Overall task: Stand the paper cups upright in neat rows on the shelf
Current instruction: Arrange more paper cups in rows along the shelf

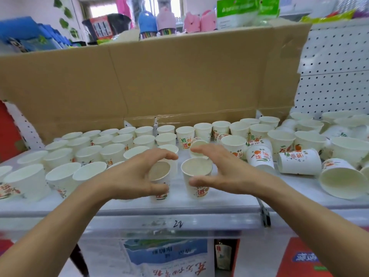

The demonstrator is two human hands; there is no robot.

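Two upright white paper cups with red and green print stand side by side near the front of the white shelf (pixel 179 204). My left hand (pixel 135 176) curls round the left cup (pixel 161 172), thumb on its near wall and fingers over its far rim. My right hand (pixel 225 170) arches over the right cup (pixel 196 168); its thumb touches the near wall and its fingers stretch fairly straight above the far rim. Rows of upright cups (pixel 119 148) fill the shelf's left and back. On the right, several cups lie toppled, among them one printed cup on its side (pixel 299 163).
A large flattened cardboard sheet (pixel 159 80) leans against the back of the shelf. White pegboard (pixel 329 76) shows at the right. A large cup (pixel 337 178) lies on its side at the far right. Boxed goods stand on the level below the shelf's front rail (pixel 179 222).
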